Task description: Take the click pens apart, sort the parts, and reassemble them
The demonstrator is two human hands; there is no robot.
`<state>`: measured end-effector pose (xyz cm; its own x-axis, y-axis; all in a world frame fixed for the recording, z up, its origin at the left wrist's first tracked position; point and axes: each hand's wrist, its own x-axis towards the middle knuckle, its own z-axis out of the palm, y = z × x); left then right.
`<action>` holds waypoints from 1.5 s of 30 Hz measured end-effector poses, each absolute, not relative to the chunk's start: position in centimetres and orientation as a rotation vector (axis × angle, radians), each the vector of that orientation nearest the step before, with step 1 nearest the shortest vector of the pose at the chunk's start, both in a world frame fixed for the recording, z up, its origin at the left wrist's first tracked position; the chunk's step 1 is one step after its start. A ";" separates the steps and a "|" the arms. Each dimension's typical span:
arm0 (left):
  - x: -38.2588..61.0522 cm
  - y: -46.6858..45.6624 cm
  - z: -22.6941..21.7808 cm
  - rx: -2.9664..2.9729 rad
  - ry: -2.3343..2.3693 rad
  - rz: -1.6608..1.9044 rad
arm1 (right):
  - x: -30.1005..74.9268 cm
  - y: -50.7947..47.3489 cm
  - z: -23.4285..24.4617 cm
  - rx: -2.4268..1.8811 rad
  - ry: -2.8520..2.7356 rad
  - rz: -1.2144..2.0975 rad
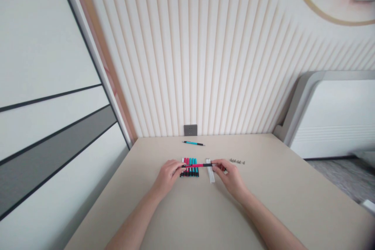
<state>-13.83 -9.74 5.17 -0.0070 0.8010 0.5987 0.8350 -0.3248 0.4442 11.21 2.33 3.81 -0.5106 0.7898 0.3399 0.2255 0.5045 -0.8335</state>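
A pink and black pen (pixel 198 165) is held level between my two hands, above the table. My left hand (pixel 170 171) pinches its black end on the left, and my right hand (pixel 227 172) pinches the tip end on the right. Just beneath the pen lies a row of several pen barrels (pixel 192 172), in white, pink and blue with black ends. A narrow white plastic strip or holder (pixel 211 175) lies to the right of that row, near my right hand's fingertips. Small reddish pieces show partly behind my right fingers, too hidden to name.
Toward the back of the table (pixel 187 215) lies a blue and black pen (pixel 193 143). Several small metal pieces (pixel 238 161) stand in a line to the right of my right hand. A dark wall socket (pixel 190 130) sits on the ribbed wall at the table's back edge.
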 end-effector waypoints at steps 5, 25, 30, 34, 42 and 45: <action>-14.1 -9.7 5.0 -2.179 -1.819 -1.264 | 11.2 2.4 3.8 -0.827 -2.036 1.033; -13.9 -9.8 5.1 -2.161 -1.766 -1.260 | 11.2 2.2 3.8 -0.729 -2.039 1.164; -14.0 -9.7 5.0 -2.192 -1.735 -1.270 | 10.9 2.0 3.5 -0.725 -2.055 1.214; -13.9 -9.7 5.1 -2.190 -1.743 -1.277 | 10.9 1.6 3.7 -0.717 -2.105 1.274; -13.8 -9.7 5.1 -2.245 -1.708 -1.311 | 11.0 0.9 4.2 -0.718 -2.170 1.217; -13.8 -9.6 4.8 -2.290 -1.672 -1.309 | 10.9 0.7 4.4 -0.673 -2.218 1.251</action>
